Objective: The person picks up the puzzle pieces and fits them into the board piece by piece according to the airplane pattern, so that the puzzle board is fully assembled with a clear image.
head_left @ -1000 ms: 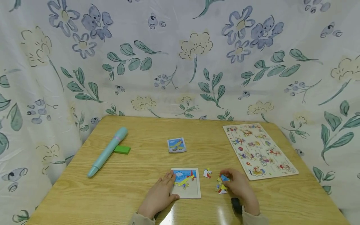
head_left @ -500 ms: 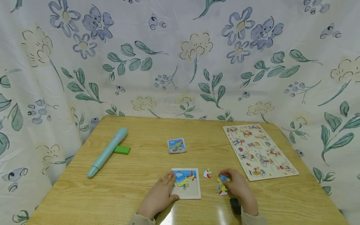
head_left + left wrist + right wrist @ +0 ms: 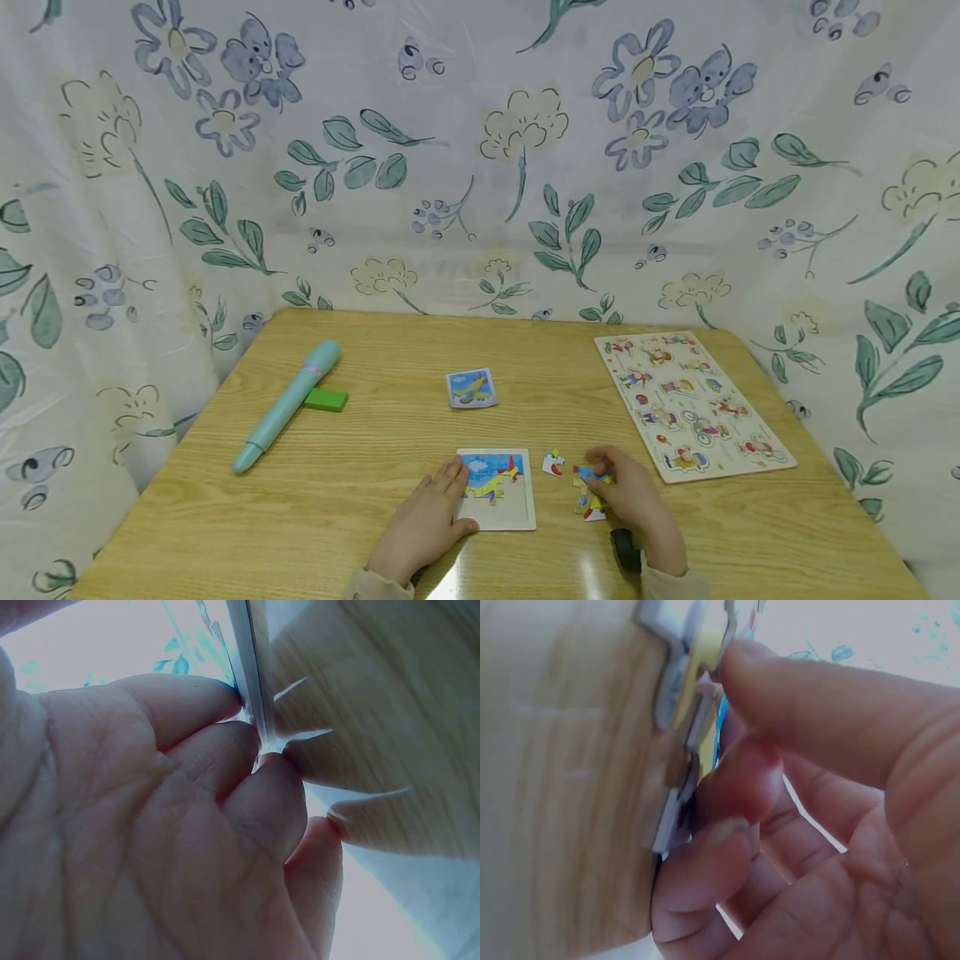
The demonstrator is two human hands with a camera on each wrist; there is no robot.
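Observation:
My left hand (image 3: 425,518) lies with its fingers along the left edge of a small square jigsaw puzzle tray (image 3: 517,515). The tray's upper part holds fitted pieces of a blue sky and yellow airplane picture; its lower part shows bare board. In the left wrist view, the fingertips (image 3: 281,776) touch the tray's side. To the right of the tray, my right hand (image 3: 633,496) bends its thumb and fingers around a blue puzzle piece (image 3: 595,472) on a small pile of pieces (image 3: 582,497). The right wrist view shows the thumb (image 3: 757,682) against the pieces. One loose piece (image 3: 553,462) lies between pile and tray.
A picture card (image 3: 472,388) of the airplane lies behind the tray. At the left are a teal pen-shaped object (image 3: 288,408) and a green block (image 3: 327,400). A large wooden picture board (image 3: 693,400) lies at the right. A floral curtain (image 3: 480,208) hangs behind the table (image 3: 300,525).
At the pile, the blue piece has turned and shifted slightly left under my right hand, whose thumb and finger have spread a little. My left hand and the tray stay in place.

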